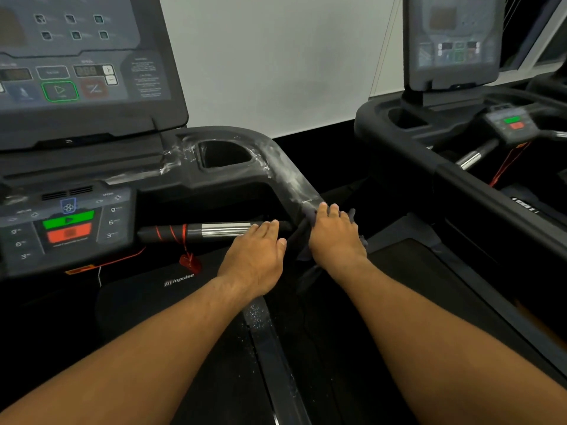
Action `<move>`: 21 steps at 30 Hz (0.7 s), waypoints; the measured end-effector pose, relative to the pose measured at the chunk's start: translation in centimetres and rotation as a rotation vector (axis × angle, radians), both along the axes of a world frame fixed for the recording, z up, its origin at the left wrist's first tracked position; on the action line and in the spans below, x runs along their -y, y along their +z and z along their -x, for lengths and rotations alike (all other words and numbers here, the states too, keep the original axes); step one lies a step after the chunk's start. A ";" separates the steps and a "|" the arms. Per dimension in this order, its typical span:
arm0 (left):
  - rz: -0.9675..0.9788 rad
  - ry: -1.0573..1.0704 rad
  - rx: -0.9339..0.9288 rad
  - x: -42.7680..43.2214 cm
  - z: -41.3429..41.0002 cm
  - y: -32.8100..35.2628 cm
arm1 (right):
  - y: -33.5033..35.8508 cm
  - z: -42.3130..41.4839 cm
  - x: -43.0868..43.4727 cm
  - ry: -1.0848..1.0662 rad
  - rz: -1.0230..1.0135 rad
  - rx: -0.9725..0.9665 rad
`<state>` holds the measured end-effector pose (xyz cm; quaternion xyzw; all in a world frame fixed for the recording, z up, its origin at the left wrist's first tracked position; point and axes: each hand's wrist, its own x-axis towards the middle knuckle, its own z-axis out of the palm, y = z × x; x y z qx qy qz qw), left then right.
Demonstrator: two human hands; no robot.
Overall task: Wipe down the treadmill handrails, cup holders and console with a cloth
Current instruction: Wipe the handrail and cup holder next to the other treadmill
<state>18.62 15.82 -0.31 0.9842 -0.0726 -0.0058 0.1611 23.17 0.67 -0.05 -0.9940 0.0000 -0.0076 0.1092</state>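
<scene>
**Cloth wrapped on the right handrail, under my right grip**

My right grip point(336, 240) lies over the cloth point(309, 213), with the fingers curled across it and pressing it round the right handrail point(285, 170). The cloth sits directly beneath my palm. A little shows past my fingertips and at the outer side of my hand, and a loose tail hangs down on the inner side, between my two hands.

The cloth is dark grey, bunched and creased, and hard to tell from the black rail where they meet.

The handrail's long axis runs from the corner by the cup holder point(225, 154) down and toward me. The cloth lies across that axis. Ahead of the cloth the rail carries whitish streaks, which also ring the cup holder.

My left grip point(256, 256) is spread, with the fingers nearly straight and resting on the end of the chrome pulse bar point(221, 230), just beside the hanging tail. I cannot tell whether it touches the cloth.

The console point(76, 65) stands up at the far left, above the lower keypad point(69, 222).
</scene>
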 end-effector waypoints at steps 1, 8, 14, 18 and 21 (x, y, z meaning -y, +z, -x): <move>-0.039 -0.007 0.012 -0.4 -0.3 0.1 | 0.0 -0.7 -0.2 -0.014 -0.021 0.000; -0.256 -0.072 0.006 -1.2 -1.8 0.8 | 0.5 3.4 2.6 0.076 0.028 -0.112; -0.313 -0.053 -0.010 -1.1 -3.5 0.6 | 0.3 6.3 2.7 -0.093 0.109 -0.134; -0.333 -0.006 -0.035 -2.0 -5.4 0.4 | -0.4 2.8 1.2 -0.146 0.075 -0.071; -0.376 0.023 -0.073 -2.2 -6.8 0.4 | -0.4 -1.3 0.7 -0.160 -0.064 -0.045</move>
